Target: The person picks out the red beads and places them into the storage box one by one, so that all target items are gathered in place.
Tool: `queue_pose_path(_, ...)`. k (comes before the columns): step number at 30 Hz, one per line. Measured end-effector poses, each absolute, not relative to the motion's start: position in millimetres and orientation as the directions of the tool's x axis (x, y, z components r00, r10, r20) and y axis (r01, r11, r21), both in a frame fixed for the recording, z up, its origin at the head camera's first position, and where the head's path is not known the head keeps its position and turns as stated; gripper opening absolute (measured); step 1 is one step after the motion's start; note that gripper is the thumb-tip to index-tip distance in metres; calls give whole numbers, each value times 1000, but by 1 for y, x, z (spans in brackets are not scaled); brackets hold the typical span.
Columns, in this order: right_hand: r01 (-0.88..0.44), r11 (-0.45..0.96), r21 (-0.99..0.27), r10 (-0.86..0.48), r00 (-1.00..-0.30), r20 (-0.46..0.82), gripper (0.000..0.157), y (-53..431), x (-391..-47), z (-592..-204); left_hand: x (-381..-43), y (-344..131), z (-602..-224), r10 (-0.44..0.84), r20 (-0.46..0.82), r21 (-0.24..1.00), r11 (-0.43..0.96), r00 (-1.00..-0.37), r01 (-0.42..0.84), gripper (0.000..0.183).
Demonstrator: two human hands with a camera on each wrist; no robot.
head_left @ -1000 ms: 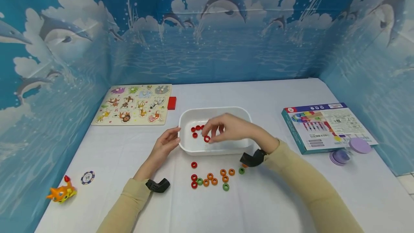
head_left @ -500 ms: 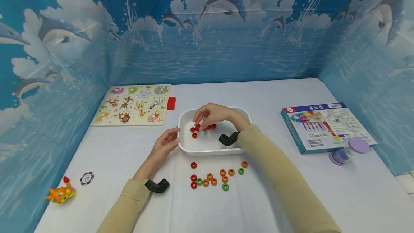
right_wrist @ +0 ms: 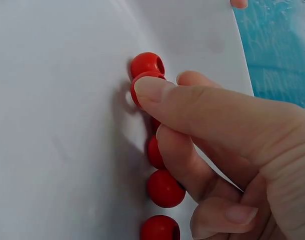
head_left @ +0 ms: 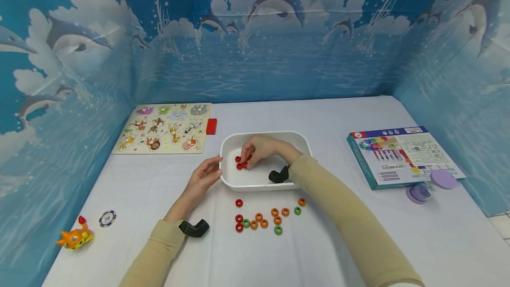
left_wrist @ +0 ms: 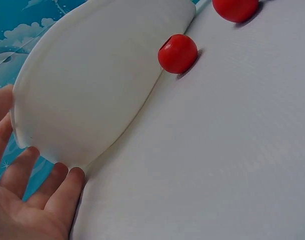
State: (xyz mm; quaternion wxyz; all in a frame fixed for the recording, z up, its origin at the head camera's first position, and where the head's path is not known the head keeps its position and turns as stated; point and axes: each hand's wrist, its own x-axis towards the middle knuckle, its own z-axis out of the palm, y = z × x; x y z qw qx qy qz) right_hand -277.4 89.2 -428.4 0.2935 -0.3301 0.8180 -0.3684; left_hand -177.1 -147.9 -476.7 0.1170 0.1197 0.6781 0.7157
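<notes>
My right hand [head_left: 260, 149] is inside the white plastic tray [head_left: 275, 187]. Its thumb and forefinger pinch a red bead [right_wrist: 136, 91] with a wide hole, right against another red bead [right_wrist: 145, 64]. More red beads [right_wrist: 165, 189] lie in a line under and beside the fingers, partly hidden by them. At the tray's left end, my left hand [head_left: 202, 180] rests its fingertips against the rim and outer wall, fingers fairly straight. In the left wrist view, a red bead [left_wrist: 177, 54] stands on the cloth beside the tray.
In front of the tray lie several loose orange beads [head_left: 259, 217], green beads [head_left: 278, 230] and red beads [head_left: 239, 203]. An animal puzzle board [head_left: 163, 129] and red block [head_left: 211, 126] sit back left. A game box [head_left: 398, 156] and purple-lidded tub [head_left: 419, 193] stand right. A toy [head_left: 75, 236] and chip [head_left: 107, 219] lie left.
My right hand has carried a red bead leftward across the tray, then come slightly nearer to the front beads in it. My left hand stays at the rim.
</notes>
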Motion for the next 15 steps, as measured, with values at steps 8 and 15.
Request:
queue_pose_path(8, -330, 537, -776, -715, -667, -211, 22, 93, -273, -411, -177, -147, -475, 328, 4, 999, -38, -945, -9, 48)
queue_pose_path(15, -443, 407, -799, -700, -713, 39, 31, 109, -244, -367, -178, -147, -476, 329, 10, 999, -41, -944, -4, 45)
